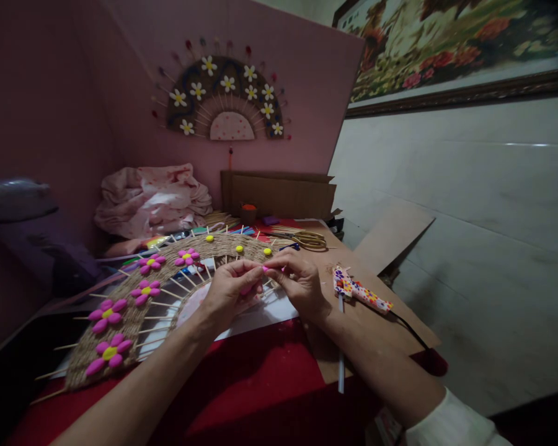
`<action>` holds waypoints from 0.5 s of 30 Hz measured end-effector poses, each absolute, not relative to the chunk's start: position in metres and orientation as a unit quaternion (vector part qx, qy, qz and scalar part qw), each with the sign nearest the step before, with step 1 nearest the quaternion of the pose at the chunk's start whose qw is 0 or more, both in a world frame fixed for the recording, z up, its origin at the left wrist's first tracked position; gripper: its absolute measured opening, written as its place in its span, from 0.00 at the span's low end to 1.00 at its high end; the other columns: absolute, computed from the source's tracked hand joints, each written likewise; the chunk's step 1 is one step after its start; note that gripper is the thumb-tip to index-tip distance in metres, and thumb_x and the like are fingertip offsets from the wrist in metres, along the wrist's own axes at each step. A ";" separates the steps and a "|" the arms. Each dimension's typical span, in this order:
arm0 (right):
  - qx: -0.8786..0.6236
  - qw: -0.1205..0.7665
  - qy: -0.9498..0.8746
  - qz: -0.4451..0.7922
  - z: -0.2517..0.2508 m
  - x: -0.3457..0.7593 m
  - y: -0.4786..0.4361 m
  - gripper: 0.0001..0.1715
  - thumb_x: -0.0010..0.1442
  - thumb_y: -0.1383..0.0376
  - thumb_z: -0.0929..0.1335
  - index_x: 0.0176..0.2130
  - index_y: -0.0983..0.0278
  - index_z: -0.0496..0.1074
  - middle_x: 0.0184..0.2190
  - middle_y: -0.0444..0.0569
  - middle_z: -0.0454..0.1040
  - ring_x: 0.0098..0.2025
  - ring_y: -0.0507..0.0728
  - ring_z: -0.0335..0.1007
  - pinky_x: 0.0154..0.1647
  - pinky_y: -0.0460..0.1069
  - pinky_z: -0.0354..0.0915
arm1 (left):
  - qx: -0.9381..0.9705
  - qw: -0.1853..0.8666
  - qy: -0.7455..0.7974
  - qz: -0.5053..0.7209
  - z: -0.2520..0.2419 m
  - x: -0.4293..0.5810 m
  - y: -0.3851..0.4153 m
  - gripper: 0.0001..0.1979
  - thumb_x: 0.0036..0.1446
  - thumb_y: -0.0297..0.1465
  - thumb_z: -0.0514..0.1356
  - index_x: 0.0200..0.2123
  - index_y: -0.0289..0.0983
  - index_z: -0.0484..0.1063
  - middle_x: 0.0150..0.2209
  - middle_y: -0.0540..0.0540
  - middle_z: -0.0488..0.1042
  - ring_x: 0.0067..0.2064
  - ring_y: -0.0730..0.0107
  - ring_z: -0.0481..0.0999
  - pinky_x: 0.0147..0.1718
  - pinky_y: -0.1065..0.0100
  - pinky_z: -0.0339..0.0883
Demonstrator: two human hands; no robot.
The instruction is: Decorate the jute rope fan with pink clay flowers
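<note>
My left hand (242, 284) and my right hand (298, 282) meet at the fingertips, both closed in a pinch on a small pink piece of modelling clay (265, 268). A bit more pink shows under my left fingers, mostly hidden. Beneath and behind my hands lies a half-round fan (170, 271) of twine-wrapped board with thin wooden sticks. On its left side sit several pink clay flowers (106, 314) with yellow centres. Three yellow clay discs (239, 249) without petals rest along its top. My hands cover the fan's right part.
A flower-patterned glue gun (365, 296) with a glue stick (341, 347) lies right on brown cardboard (381, 322). Scissors (309, 240) lie behind. Pink cloth (153, 198) is heaped at the back left. A finished fan (225, 93) with white flowers hangs above.
</note>
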State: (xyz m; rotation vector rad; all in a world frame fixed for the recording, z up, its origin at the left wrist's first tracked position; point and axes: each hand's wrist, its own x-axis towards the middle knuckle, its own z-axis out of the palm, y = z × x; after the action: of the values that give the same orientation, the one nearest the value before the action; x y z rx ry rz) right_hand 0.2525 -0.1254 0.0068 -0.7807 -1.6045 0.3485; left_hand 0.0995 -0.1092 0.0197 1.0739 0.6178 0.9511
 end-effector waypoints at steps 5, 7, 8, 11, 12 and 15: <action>-0.338 0.618 -0.694 0.151 0.007 0.252 -0.126 0.03 0.56 0.66 0.70 0.34 0.60 0.75 0.31 0.45 0.70 0.36 0.53 0.67 0.34 0.49 0.64 | 0.481 0.713 0.283 0.424 0.020 0.099 -0.109 0.13 0.45 0.37 0.67 0.24 0.35 0.70 0.17 0.52 0.67 0.16 0.84 0.56 0.15 0.77 0.50; -0.339 0.613 -0.696 0.154 0.007 0.252 -0.126 0.03 0.56 0.66 0.70 0.34 0.60 0.75 0.31 0.45 0.70 0.35 0.53 0.67 0.33 0.49 0.64 | 0.484 0.714 0.280 0.422 0.020 0.098 -0.109 0.12 0.44 0.36 0.68 0.25 0.34 0.70 0.16 0.52 0.67 0.16 0.84 0.56 0.15 0.77 0.50; -0.341 0.612 -0.697 0.154 0.007 0.253 -0.126 0.04 0.56 0.65 0.70 0.35 0.60 0.75 0.31 0.45 0.70 0.35 0.53 0.67 0.33 0.48 0.64 | 0.483 0.713 0.282 0.423 0.020 0.099 -0.109 0.12 0.44 0.36 0.68 0.25 0.34 0.70 0.16 0.53 0.67 0.16 0.84 0.56 0.15 0.77 0.50; -0.352 0.618 -0.690 0.137 0.008 0.258 -0.124 0.07 0.56 0.63 0.69 0.37 0.60 0.74 0.32 0.46 0.70 0.35 0.52 0.67 0.31 0.47 0.63 | 0.483 0.697 0.309 0.430 0.019 0.100 -0.109 0.12 0.44 0.36 0.68 0.27 0.35 0.71 0.17 0.53 0.67 0.16 0.82 0.58 0.16 0.77 0.52; -0.361 0.623 -0.682 0.127 0.009 0.261 -0.122 0.07 0.57 0.62 0.69 0.37 0.61 0.74 0.32 0.46 0.71 0.35 0.52 0.67 0.31 0.47 0.62 | 0.495 0.678 0.320 0.439 0.017 0.100 -0.109 0.12 0.44 0.36 0.67 0.27 0.36 0.71 0.17 0.54 0.67 0.17 0.81 0.59 0.16 0.76 0.53; -0.411 0.637 -0.645 0.095 0.010 0.272 -0.112 0.09 0.59 0.61 0.67 0.36 0.62 0.74 0.32 0.46 0.71 0.34 0.52 0.67 0.32 0.47 0.62 | 0.591 0.543 0.343 0.489 0.010 0.101 -0.104 0.09 0.46 0.35 0.66 0.27 0.36 0.74 0.20 0.51 0.69 0.21 0.77 0.64 0.21 0.73 0.58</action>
State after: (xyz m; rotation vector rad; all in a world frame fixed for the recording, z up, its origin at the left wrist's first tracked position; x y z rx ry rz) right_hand 0.2725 -0.1117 0.0099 -0.9380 -1.4731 0.2166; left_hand 0.1006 -0.1043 0.0099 1.4020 0.8142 1.1602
